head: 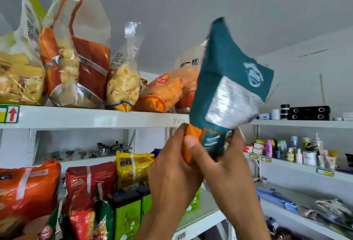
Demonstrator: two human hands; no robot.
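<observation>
I hold the bag (225,64) up in 2 hands, in front of the top shelf (95,117), just right of the chip packets (162,92). My left hand (172,165) grips its orange lower end, thumb across the front, and my right hand (231,167) clasps that end from the other side. The bag is teal and creased, with 1 white logo and a silvery printed panel, its top blurred.
</observation>
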